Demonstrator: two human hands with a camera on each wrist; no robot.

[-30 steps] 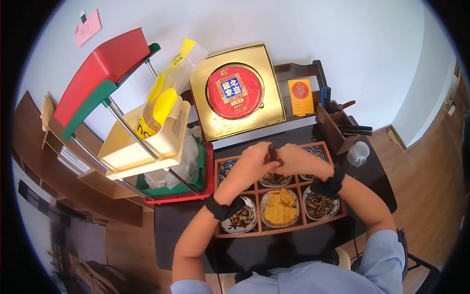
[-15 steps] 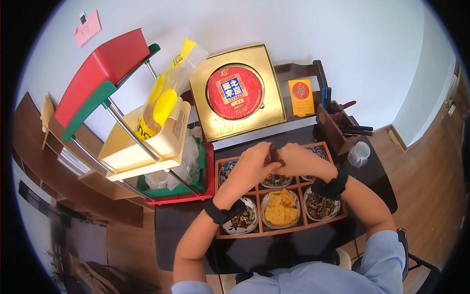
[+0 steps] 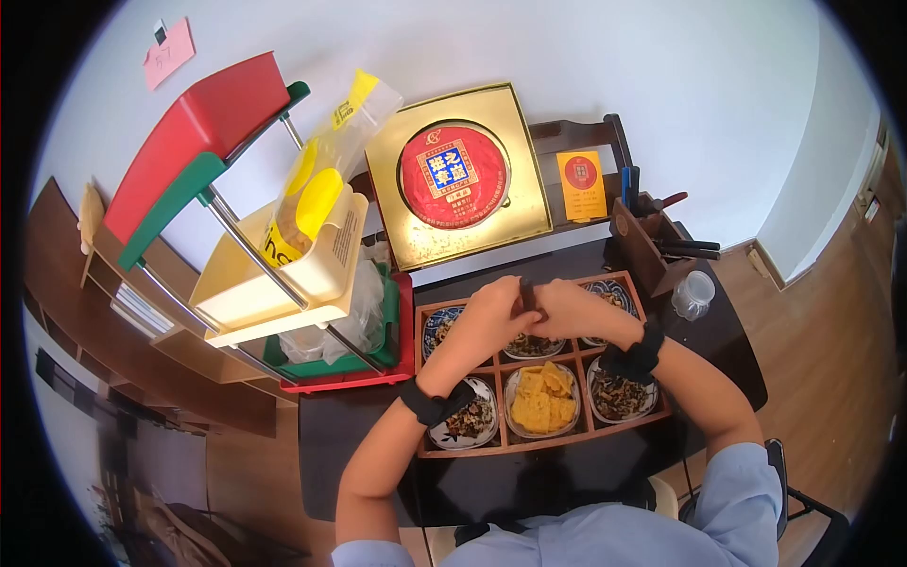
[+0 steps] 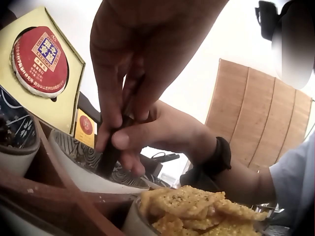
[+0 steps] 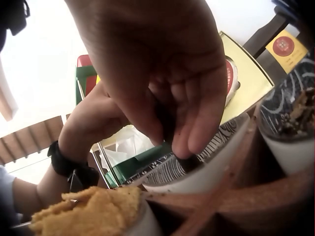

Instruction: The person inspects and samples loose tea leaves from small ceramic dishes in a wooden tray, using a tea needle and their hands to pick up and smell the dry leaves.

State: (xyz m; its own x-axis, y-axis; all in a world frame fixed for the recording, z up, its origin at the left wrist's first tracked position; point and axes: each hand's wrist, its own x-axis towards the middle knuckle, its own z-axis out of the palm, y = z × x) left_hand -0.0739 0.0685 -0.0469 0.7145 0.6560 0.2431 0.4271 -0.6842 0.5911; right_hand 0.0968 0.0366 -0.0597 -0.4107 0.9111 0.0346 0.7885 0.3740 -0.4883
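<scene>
Above the back middle bowl (image 4: 83, 169) of a wooden divided tray (image 3: 586, 433), my two hands meet. Fingers and thumb of my left hand (image 3: 484, 319) pinch a dark, narrow object (image 3: 527, 295). My right hand (image 3: 590, 314) pinches the same object from the other side. In the right wrist view the object's lower end (image 5: 188, 163) points down into the patterned bowl, among the curled fingers. Whether its tip touches the contents is hidden. Yellow crisp pieces (image 3: 542, 401) fill the front middle bowl, nearest my wrists.
Bowls of dark dried bits stand at front left (image 3: 470, 422) and front right (image 3: 619, 395). Behind the tray leans a gold box (image 3: 383, 180) with a red disc. A tiered rack (image 3: 274, 331) stands left; a wooden pen holder (image 3: 652, 255) and clear cup (image 3: 693, 296) stand right.
</scene>
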